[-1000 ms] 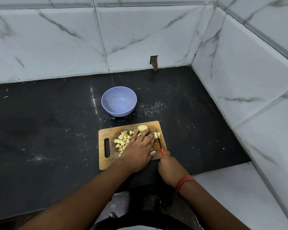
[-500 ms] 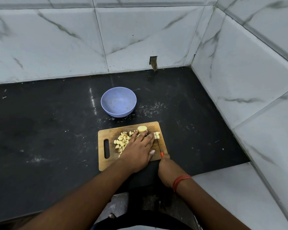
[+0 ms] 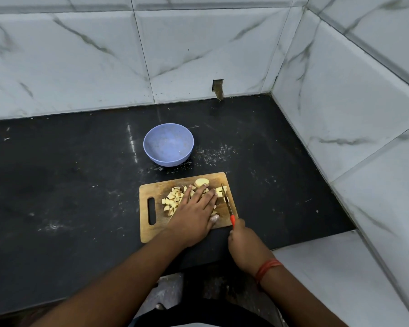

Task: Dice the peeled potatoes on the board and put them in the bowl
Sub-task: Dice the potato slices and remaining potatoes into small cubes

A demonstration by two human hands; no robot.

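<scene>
Left hand (image 3: pixel 194 212) lies flat, fingers straight, pressing potato pieces (image 3: pixel 172 200) on the cutting board (image 3: pixel 155 230). Right hand (image 3: pixel 242 241) grips the red-handled knife (image 3: pixel 227 201), blade at the board's 3 o'clock side beside more dice. Blue bowl (image 3: pixel 168 144) sits at 12 o'clock on the black desk (image 3: pixel 69 185), apart from the board.

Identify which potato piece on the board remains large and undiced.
The rounded potato chunk at the cutting board's far edge, by the left hand's fingertips. The others are small cubes.
</scene>
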